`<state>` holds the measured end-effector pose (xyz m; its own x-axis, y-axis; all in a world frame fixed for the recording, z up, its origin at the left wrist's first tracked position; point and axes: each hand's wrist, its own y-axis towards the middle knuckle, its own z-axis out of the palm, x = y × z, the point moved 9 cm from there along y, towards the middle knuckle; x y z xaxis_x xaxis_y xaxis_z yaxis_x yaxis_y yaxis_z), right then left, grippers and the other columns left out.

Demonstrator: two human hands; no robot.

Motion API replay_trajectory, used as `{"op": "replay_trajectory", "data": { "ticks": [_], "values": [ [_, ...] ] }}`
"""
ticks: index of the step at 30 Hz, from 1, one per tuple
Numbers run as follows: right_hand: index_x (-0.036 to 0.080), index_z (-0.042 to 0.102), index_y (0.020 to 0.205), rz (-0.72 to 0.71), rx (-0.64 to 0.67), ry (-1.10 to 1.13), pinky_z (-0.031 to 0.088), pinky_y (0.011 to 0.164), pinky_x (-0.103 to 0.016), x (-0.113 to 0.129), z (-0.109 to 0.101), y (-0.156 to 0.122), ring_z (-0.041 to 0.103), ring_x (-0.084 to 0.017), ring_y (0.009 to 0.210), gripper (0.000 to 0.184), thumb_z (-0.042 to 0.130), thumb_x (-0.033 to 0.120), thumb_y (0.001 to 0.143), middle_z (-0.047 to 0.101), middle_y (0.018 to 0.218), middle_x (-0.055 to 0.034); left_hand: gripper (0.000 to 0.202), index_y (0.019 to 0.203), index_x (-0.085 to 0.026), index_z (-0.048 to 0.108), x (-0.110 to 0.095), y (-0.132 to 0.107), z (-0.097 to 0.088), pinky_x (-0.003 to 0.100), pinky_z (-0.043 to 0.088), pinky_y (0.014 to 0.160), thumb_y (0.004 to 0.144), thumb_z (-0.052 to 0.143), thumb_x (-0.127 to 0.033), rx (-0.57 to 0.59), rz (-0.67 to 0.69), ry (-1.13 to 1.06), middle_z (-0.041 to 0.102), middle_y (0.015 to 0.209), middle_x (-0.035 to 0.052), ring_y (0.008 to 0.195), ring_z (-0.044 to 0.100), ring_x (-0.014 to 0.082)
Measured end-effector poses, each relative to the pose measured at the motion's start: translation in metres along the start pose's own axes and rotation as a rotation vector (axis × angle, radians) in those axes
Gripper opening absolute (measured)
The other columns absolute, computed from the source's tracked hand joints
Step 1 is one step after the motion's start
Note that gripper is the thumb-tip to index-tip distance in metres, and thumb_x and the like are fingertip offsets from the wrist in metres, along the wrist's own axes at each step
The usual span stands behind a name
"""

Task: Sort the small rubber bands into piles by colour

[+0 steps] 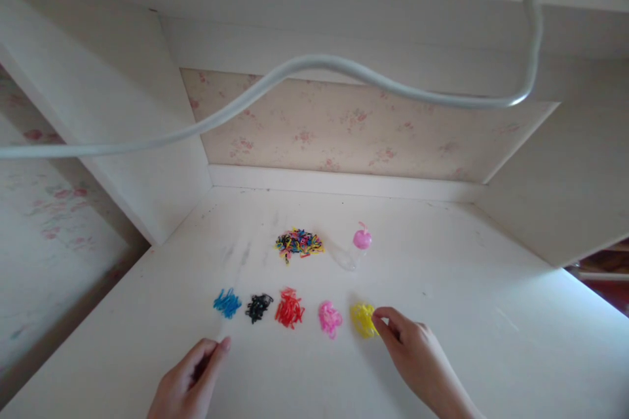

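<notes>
My right hand (410, 347) is at the right edge of a pile of yellow rubber bands (362, 319), thumb and forefinger pinched together; whatever is between them is too small to see. Below a blue pile of rubber bands (227, 303), my left hand (191, 376) is closed in a pinch, its contents not visible. Between these piles lie black rubber bands (258, 307), red rubber bands (289, 309) and pink rubber bands (329, 319). Farther back is a heap of mixed-colour rubber bands (299, 243).
Right of the mixed heap, a clear plastic container (348, 263) lies near a pink apple-shaped piece (362, 238). The white tabletop (295, 380) has side panels and a back wall with floral paper (339, 124). A white cable (314, 64) crosses close to the camera.
</notes>
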<state>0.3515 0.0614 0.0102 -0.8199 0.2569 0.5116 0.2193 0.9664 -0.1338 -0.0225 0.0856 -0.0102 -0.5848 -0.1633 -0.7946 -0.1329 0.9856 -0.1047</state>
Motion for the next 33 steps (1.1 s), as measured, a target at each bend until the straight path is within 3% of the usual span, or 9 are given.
{"op": "replay_trajectory", "data": {
  "ticks": [4, 9, 12, 15, 20, 23, 29, 33],
  "values": [
    [0.026, 0.066, 0.094, -0.01, -0.021, 0.027, 0.034, 0.054, -0.024, 0.0, -0.001, 0.001, 0.055, -0.016, 0.054, 0.038, 0.034, 0.046, 0.091, 0.062, 0.059, 0.0016, 0.047, 0.059, -0.021, 0.044, -0.029, 0.005, 0.016, 0.018, 0.032, 0.047, 0.083, 0.042, -0.062, 0.124, 0.128, 0.102, 0.033, 0.051, -0.0065, 0.048, 0.039, 0.0104],
    [0.023, 0.067, 0.095, 0.067, -0.153, 0.213, 0.035, 0.049, -0.021, -0.028, 0.0, -0.006, 0.049, -0.013, 0.047, 0.045, 0.038, 0.057, 0.087, 0.054, 0.053, 0.0041, 0.035, 0.084, -0.024, 0.059, -0.08, 0.012, 0.028, 0.019, 0.039, 0.057, 0.09, 0.039, -0.052, 0.22, 0.278, 0.258, 0.061, 0.067, -0.0035, 0.059, 0.055, 0.0121],
    [0.022, 0.068, 0.092, 0.152, -0.204, 0.322, 0.037, 0.047, -0.019, -0.049, 0.009, -0.018, 0.049, -0.012, 0.048, 0.05, 0.041, 0.063, 0.083, 0.052, 0.052, 0.0042, 0.034, 0.084, -0.025, 0.062, -0.107, 0.021, 0.036, 0.021, 0.039, 0.059, 0.09, 0.04, -0.05, 0.243, 0.351, 0.374, 0.063, 0.069, -0.0031, 0.062, 0.058, 0.0125],
    [0.022, 0.069, 0.093, 0.157, -0.224, 0.376, 0.038, 0.048, -0.018, -0.054, 0.015, -0.026, 0.048, -0.012, 0.049, 0.051, 0.043, 0.064, 0.08, 0.05, 0.053, 0.0045, 0.033, 0.08, -0.025, 0.064, -0.125, 0.038, 0.049, 0.024, 0.039, 0.062, 0.09, 0.041, -0.047, 0.217, 0.408, 0.51, 0.066, 0.071, -0.0017, 0.065, 0.061, 0.0141],
    [0.022, 0.071, 0.086, 0.133, -0.324, 0.426, 0.033, 0.045, -0.019, -0.05, 0.011, -0.029, 0.039, -0.01, 0.045, 0.049, 0.047, 0.063, 0.078, 0.039, 0.048, 0.0063, 0.025, 0.084, -0.027, 0.066, -0.132, 0.077, 0.074, 0.026, 0.04, 0.062, 0.088, 0.045, -0.041, 0.167, 0.398, 0.73, 0.07, 0.083, -0.0009, 0.074, 0.066, 0.0173],
    [0.022, 0.071, 0.087, 0.115, -0.303, 0.439, 0.032, 0.045, -0.019, -0.048, 0.013, -0.026, 0.037, -0.01, 0.045, 0.049, 0.046, 0.063, 0.079, 0.037, 0.048, 0.0067, 0.023, 0.086, -0.027, 0.066, -0.134, 0.094, 0.085, 0.027, 0.042, 0.064, 0.086, 0.048, -0.04, 0.153, 0.395, 0.792, 0.07, 0.093, -0.0001, 0.08, 0.066, 0.0185],
    [0.022, 0.07, 0.093, 0.055, -0.195, 0.38, 0.036, 0.046, -0.017, -0.049, 0.019, -0.023, 0.041, -0.01, 0.045, 0.049, 0.043, 0.062, 0.082, 0.041, 0.049, 0.0062, 0.023, 0.092, -0.025, 0.066, -0.139, 0.105, 0.098, 0.026, 0.043, 0.068, 0.089, 0.044, -0.032, 0.129, 0.405, 0.834, 0.069, 0.101, 0.0025, 0.083, 0.067, 0.0188],
    [0.021, 0.071, 0.094, 0.006, -0.207, 0.372, 0.037, 0.045, -0.015, -0.046, 0.016, -0.024, 0.042, -0.01, 0.043, 0.049, 0.042, 0.06, 0.085, 0.044, 0.048, 0.0058, 0.025, 0.093, -0.024, 0.066, -0.138, 0.104, 0.095, 0.024, 0.043, 0.068, 0.092, 0.042, -0.03, 0.129, 0.399, 0.848, 0.068, 0.104, 0.0032, 0.084, 0.067, 0.0166]
  ]
}}
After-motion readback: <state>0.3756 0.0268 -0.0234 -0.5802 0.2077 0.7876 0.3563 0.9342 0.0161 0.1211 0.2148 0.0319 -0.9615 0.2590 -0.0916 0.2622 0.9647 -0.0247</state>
